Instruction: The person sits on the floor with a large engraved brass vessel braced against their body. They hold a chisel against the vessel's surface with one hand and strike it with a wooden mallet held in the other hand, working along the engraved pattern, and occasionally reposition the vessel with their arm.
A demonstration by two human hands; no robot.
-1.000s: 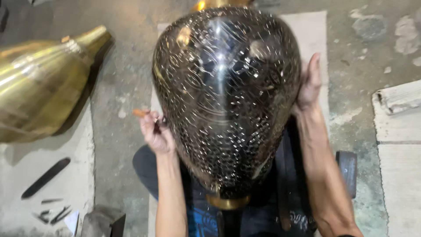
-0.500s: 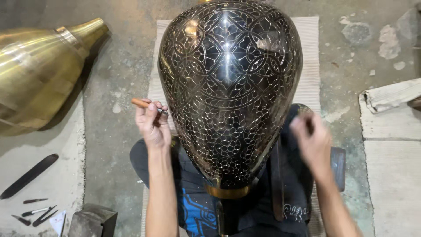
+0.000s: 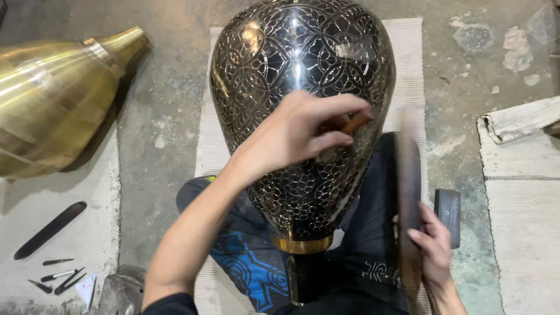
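A large egg-shaped black vessel (image 3: 303, 111) with fine silvery engraved rosettes fills the centre of the frame, its wide end toward the top and its narrow neck with a brass collar (image 3: 300, 244) at lower centre, resting across the seated person's lap. Beneath it a pale woven mat (image 3: 411, 64) runs up the middle of the concrete floor (image 3: 157, 116). At the upper left lies a big plain brass vessel (image 3: 52, 99), tapering to a neck that points right. A whitish folded sack (image 3: 519, 119) sits at the right edge.

The left hand (image 3: 297, 131) crosses in front of the black vessel at centre, fingers (image 3: 332, 108) curled and pinching a small wooden-handled tool (image 3: 356, 121) against the engraved surface. The right hand (image 3: 430, 245), at lower right, wraps its fingers around a long dark flat mallet (image 3: 408, 175) held upright just beside the vessel; it is blurred. A dark block (image 3: 447, 214) lies just right of that hand. At lower left a long dark flat tool (image 3: 49, 229) and a few small chisels (image 3: 58, 275) lie on a pale sheet (image 3: 35, 204)
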